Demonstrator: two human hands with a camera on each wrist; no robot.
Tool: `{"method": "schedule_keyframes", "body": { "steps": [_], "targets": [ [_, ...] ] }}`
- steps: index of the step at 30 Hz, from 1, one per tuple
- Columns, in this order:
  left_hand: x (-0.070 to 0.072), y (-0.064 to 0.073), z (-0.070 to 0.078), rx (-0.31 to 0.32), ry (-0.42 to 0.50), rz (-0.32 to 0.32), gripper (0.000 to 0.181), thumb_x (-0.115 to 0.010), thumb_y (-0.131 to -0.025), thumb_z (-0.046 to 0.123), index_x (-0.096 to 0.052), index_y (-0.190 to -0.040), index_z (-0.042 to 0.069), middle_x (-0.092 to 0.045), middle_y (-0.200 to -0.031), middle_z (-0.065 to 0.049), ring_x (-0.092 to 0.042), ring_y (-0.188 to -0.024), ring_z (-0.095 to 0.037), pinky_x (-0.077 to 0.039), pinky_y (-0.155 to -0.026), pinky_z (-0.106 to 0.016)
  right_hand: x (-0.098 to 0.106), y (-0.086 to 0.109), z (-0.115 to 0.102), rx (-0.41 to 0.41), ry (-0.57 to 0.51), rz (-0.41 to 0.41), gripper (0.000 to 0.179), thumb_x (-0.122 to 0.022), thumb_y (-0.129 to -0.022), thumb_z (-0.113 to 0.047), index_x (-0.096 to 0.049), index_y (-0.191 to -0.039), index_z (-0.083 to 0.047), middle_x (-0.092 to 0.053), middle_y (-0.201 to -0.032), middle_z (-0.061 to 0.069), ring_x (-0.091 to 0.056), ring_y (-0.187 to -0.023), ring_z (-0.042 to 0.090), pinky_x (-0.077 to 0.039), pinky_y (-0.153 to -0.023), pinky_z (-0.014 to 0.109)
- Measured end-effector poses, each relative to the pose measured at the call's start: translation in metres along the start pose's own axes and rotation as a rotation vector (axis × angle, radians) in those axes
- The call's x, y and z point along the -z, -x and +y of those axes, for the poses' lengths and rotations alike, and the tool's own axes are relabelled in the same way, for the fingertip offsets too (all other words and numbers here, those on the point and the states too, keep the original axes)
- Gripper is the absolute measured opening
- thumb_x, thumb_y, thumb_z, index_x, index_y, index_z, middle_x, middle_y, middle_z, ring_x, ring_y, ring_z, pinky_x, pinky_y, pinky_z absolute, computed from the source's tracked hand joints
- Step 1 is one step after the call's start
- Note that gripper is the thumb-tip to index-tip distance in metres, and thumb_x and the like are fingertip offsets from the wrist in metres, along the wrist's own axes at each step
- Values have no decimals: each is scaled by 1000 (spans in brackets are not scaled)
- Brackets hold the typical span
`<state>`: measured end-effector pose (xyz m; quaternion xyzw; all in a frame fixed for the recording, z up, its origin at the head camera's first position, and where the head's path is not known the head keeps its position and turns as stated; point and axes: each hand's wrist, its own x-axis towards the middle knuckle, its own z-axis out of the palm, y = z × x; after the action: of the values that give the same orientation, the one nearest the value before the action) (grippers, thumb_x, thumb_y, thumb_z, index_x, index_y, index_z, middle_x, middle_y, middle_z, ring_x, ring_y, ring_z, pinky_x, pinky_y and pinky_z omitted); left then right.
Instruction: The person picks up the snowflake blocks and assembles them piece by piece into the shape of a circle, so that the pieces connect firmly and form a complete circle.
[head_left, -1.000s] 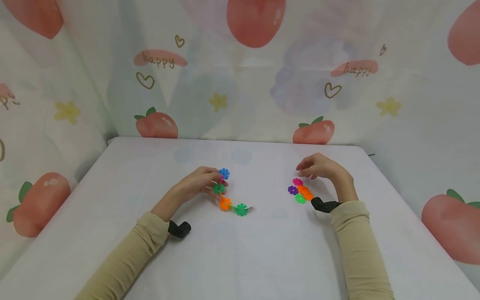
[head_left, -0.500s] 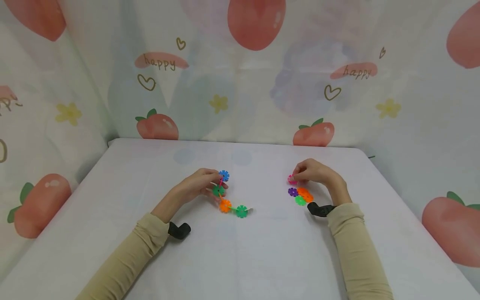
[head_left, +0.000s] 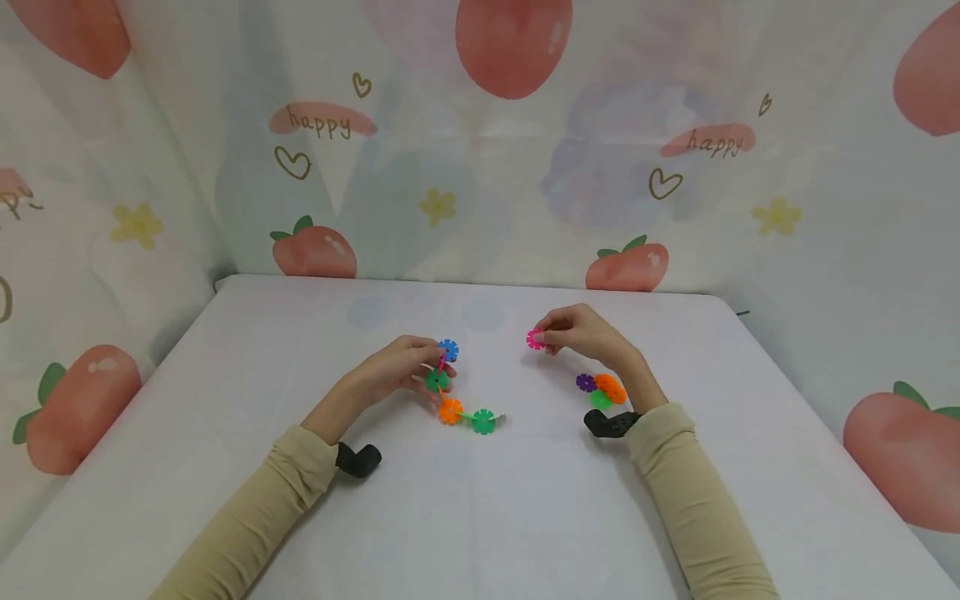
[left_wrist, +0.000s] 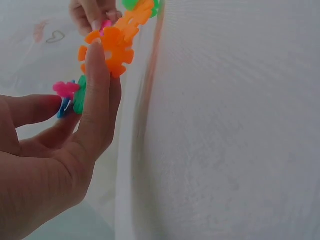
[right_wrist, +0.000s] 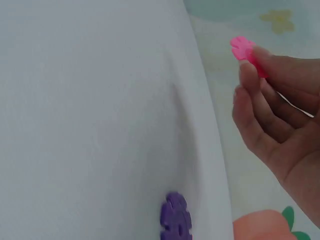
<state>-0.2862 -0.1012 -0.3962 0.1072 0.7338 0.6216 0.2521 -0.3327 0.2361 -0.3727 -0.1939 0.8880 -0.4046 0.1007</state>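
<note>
My left hand [head_left: 397, 367] holds a chain of interlocking snowflake discs near its blue end disc [head_left: 448, 350]. From there the chain runs through a pink piece, a green disc [head_left: 437, 381] and an orange disc [head_left: 451, 411] to another green disc [head_left: 483, 422] at its right end. In the left wrist view the thumb and fingers close round the chain, with an orange disc [left_wrist: 112, 52] beyond the fingertips. My right hand [head_left: 583, 331] pinches a single pink snowflake disc [right_wrist: 243, 48] between thumb and forefinger, raised above the table to the right of the chain.
On the white table [head_left: 480, 517], a small group lies below my right hand: a purple disc [head_left: 586, 382], orange discs [head_left: 611, 388] and a light green disc [head_left: 600, 400]. Black wrist mounts [head_left: 360, 460] sit at both cuffs. A printed cloth wall [head_left: 480, 167] stands behind the table.
My right hand has picked the pink disc out of the small group, then lifted it and carried it left towards the chain. My left hand and the chain stay nearly still.
</note>
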Motion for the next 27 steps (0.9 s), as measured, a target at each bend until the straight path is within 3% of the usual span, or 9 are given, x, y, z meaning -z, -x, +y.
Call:
{"method": "schedule_keyframes", "body": {
  "steps": [6,10,15,19,27],
  "targets": [
    [1,0,0,4,-1,15,25,-51,-108,21,-62,-109,-1,-72,-111,-20,-71,-91,-27,-64,-79,-37,-24,-11,-19,80,-27,54,20,-70,-99,-19,-73,-112,-4,-76,-99,13,-73,-83,26,-61,-85,34],
    [2,-1,0,17,-5,26,27,-52,-108,21,-62,-115,-3,-73,-111,-19,-71,-92,-26,-64,-80,-37,-39,-14,-29,122,-63,44,16,-71,-98,-15,-74,-110,-5,-77,-101,12,-76,-88,27,-62,-89,42],
    [1,-1,0,22,-11,26,31,-53,-108,23,-62,-120,-4,-73,-111,-19,-72,-91,-26,-64,-80,-37,-57,-19,-38,174,-90,35,14,-71,-97,-10,-76,-109,-4,-77,-102,11,-77,-93,29,-61,-91,40],
    [1,0,2,12,-12,27,30,-53,-108,23,-63,-117,-3,-73,-110,-20,-72,-90,-26,-64,-80,-37,-66,-22,-49,221,-62,59,12,-73,-96,-11,-78,-106,-8,-78,-99,7,-77,-92,26,-62,-90,38],
    [2,-1,0,3,22,6,29,-53,-108,23,-62,-116,-4,-72,-109,-20,-72,-88,-27,-64,-81,-40,-73,-25,-63,241,16,63,9,-75,-94,-9,-81,-100,-9,-79,-95,5,-76,-92,30,-62,-85,35]
  ]
}}
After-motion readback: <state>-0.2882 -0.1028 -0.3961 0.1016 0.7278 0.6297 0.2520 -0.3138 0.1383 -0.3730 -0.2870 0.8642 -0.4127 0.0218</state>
